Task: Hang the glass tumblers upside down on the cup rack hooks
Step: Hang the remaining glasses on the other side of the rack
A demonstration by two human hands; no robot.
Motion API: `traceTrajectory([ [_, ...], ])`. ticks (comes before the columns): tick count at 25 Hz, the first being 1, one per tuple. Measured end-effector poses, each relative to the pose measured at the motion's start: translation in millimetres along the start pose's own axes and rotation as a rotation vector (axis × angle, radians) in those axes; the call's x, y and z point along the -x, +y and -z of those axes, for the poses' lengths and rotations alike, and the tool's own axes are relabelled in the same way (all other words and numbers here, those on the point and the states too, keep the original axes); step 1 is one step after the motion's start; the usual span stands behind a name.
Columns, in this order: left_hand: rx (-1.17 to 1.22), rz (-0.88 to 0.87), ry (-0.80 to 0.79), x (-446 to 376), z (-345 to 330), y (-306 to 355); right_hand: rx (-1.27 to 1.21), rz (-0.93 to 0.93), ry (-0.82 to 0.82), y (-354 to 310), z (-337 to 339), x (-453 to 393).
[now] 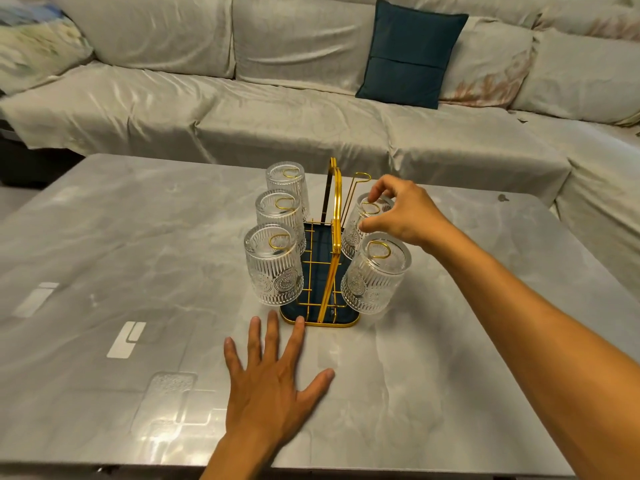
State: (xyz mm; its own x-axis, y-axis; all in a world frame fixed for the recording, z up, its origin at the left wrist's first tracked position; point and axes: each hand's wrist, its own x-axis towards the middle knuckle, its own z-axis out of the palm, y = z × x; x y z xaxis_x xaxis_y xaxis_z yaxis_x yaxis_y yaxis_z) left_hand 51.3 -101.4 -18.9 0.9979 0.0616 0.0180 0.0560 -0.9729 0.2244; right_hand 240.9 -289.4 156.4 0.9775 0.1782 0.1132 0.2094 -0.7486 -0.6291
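Note:
A gold wire cup rack (334, 209) with a dark blue tray base (320, 317) stands mid-table. Three ribbed glass tumblers hang upside down on its left hooks: near (273, 268), middle (278, 216), far (287, 183). On the right side a near tumbler (375, 275) hangs upside down. Behind it, a second right tumbler (360, 223) sits inverted on its hook with my right hand (401, 211) gripping its base from above. The far right hook (362, 176) is bare. My left hand (273, 379) lies flat on the table, fingers spread, middle fingertip touching the tray's front edge.
The rack stands on a grey marble-look table (138, 254) with a glossy top. A long sofa in a pale cover (277, 109) runs behind and along the right side, with a dark teal cushion (410, 55) on it.

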Motion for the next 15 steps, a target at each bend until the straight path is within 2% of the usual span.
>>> traceTrajectory([
  [2, 0.005, 0.009, -0.006, 1, 0, 0, -0.076, -0.001, -0.001, 6, 4, 2],
  [3, 0.01, 0.013, -0.007, 1, 1, 1, -0.153, -0.019, 0.058, 13, 8, 4],
  [6, 0.002, 0.001, -0.015, 1, 6, 3, -0.429, -0.19, 0.375, 54, 16, 6],
  [7, -0.017, -0.016, -0.015, 2, 5, 2, -0.493, -0.277, 0.409, 67, 13, 2],
  [9, -0.018, -0.028, -0.018, 4, 3, 3, -0.492, -0.399, 0.318, 93, -5, -6],
  [11, 0.001, -0.011, 0.008, 3, 4, 4, -0.459, -0.39, 0.236, 110, -27, -21],
  [15, -0.011, -0.016, 0.013, 0, -4, 1, -0.443, -0.445, 0.3, 138, -56, -67],
])
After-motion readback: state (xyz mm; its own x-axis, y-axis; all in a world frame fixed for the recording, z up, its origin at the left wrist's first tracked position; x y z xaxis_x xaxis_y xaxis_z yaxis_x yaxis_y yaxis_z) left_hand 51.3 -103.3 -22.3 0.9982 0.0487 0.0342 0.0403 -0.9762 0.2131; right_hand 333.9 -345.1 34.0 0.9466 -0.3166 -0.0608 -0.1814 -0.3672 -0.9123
